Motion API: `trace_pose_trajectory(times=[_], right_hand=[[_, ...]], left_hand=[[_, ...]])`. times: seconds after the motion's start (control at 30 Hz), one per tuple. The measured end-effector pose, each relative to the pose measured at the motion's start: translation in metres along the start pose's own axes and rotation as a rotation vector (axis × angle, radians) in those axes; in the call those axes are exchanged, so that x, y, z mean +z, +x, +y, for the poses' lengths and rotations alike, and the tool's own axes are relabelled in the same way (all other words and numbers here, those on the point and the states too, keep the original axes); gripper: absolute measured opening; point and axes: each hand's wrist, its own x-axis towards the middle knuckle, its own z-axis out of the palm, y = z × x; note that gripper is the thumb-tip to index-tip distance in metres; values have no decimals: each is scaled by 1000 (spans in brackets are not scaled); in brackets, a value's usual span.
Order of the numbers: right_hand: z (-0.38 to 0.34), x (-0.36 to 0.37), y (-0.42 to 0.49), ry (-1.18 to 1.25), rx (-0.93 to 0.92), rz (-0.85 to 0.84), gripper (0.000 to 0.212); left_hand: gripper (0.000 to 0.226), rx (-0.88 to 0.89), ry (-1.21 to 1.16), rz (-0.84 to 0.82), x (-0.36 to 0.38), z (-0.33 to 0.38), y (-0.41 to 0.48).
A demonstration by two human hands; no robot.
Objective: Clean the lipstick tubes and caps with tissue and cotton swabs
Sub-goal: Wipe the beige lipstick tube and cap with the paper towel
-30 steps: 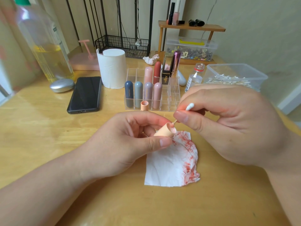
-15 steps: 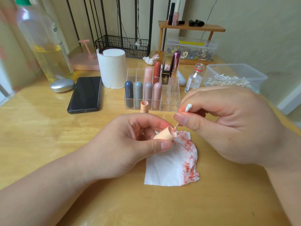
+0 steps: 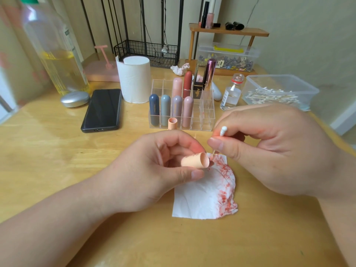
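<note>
Swab [image 3: 223, 131] now pulled out of peach cap [image 3: 194, 160], pinched in right hand [image 3: 279, 151]; left hand [image 3: 150, 170] grips cap. Clear organizer [image 3: 207, 116] holds lipsticks [image 3: 187, 111]; plastic tub [image 3: 308, 93] holds loose swabs [image 3: 269, 96].

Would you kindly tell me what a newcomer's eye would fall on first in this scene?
At the centre, the left hand holds a peach cap on its side while the right hand pinches a cotton swab at its open mouth. Just beneath lies a white tissue smeared red along its right edge. Behind, a clear organizer holds a row of pastel lipsticks.
</note>
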Motion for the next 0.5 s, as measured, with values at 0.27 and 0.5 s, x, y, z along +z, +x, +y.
trace_pose_trajectory(times=[0.27, 0.5], right_hand=[[-2, -3, -2, 166, -2, 142, 26], [-1, -2, -1, 112, 1, 53, 26]], left_hand=[[26, -23, 25, 38, 0, 7, -1], [31, -77, 61, 74, 5, 14, -3]])
